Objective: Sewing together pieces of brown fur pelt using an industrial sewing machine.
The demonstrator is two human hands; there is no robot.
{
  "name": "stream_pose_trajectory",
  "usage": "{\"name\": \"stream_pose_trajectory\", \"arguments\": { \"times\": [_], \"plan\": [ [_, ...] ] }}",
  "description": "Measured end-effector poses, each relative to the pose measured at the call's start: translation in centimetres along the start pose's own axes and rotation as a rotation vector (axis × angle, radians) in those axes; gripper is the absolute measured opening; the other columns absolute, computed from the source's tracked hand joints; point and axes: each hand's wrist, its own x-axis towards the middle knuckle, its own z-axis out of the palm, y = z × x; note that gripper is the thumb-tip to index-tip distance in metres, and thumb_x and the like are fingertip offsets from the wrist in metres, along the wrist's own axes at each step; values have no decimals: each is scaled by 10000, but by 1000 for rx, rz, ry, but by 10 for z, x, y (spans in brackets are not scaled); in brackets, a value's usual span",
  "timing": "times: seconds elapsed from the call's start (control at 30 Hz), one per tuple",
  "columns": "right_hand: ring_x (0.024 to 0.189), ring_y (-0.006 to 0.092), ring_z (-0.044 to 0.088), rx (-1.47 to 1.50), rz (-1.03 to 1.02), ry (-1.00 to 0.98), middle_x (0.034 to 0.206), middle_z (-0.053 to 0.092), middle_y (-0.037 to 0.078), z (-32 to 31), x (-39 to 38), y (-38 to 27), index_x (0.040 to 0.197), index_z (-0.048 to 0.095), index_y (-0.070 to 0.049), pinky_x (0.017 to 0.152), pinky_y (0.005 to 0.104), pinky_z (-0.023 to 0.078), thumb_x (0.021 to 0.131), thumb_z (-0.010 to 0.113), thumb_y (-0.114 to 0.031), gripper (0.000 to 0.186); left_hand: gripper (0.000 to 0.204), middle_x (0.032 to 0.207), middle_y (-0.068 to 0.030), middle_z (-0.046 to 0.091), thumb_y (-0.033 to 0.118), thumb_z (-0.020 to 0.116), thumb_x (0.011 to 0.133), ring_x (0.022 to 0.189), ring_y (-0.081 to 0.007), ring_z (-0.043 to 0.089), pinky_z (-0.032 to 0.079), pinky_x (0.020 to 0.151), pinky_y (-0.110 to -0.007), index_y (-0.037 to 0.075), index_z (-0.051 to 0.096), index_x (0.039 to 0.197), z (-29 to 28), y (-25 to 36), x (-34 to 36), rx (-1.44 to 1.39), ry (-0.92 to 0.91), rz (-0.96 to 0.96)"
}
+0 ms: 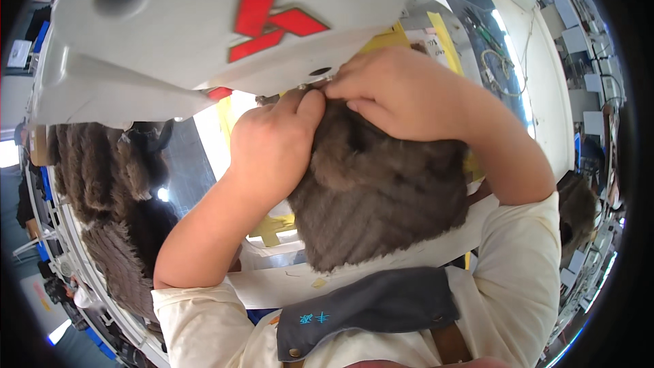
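Observation:
A brown fur piece [392, 194] drapes from under the white sewing machine head [163, 48] toward my body, its fluffy side showing. My left hand [272, 140] grips the far edge of the fur, thumb and fingers pressed together just below the machine head. Close beside it, my right hand [402, 92] is bent over the same edge, with its fingertips pinched on the fur. Both sets of fingertips nearly meet by small metal parts under the head. The machine head hides the needle area, so I cannot see the stitching spot.
More brown fur pieces [99, 170] hang in a heap at the left. Another fur bundle [578, 208] lies beyond my right elbow. Yellow tape [276, 228] marks the work surface. Past my right hand are tools and a coiled cable [494, 71].

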Motion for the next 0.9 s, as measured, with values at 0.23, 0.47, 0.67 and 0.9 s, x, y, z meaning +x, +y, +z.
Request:
{"name": "stream_pose_trajectory", "arguments": {
  "times": [0.23,0.47,0.67,0.9],
  "plan": [
    [1016,339,713,-7,27,3,1169,741,100,10,-7,-7,1129,740,-46,863,443,580,891,608,-76,273,160,878,-100,673,75,607,849,691,-281,707,559,584,-382,49,589,1006,-1,0,-3,-67,-49,-22],
    [898,272,730,-236,77,24,1025,735,28,19,-4,-18,1001,729,-84,691,407,584,898,613,-117,159,148,885,-85,665,91,623,819,688,-255,696,539,582,-367,71,579,958,-2,2,-3,-5,-19,-7],
    [841,245,738,-323,39,51,954,724,26,20,-5,-18,947,721,-91,604,387,570,877,622,-122,125,160,900,-76,661,106,636,804,702,-234,684,530,601,-357,84,606,960,-7,6,-3,51,-16,1],
    [812,262,740,-323,33,61,910,723,52,21,-3,-19,887,715,-76,601,384,570,862,628,-112,97,187,888,-101,655,85,633,805,792,-272,695,553,646,-389,70,617,991,-7,5,-1,-8,-25,-28]
  ]
}}
